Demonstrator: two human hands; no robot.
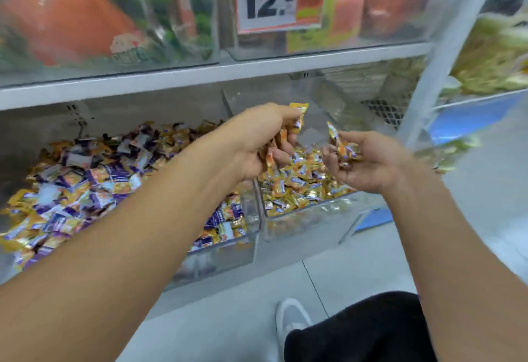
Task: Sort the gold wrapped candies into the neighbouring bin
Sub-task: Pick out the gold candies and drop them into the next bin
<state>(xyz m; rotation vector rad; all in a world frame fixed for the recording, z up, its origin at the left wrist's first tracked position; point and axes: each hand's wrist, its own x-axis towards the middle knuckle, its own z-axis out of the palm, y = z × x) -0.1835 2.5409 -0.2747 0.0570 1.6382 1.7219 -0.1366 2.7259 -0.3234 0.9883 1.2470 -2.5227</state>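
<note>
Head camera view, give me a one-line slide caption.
Both hands, left and right, hold gold wrapped candies over the clear plastic right-hand bin of gold candies.

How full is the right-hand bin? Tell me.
Partly full. Gold candies cover the floor of the right-hand bin, well below its clear walls.
</note>
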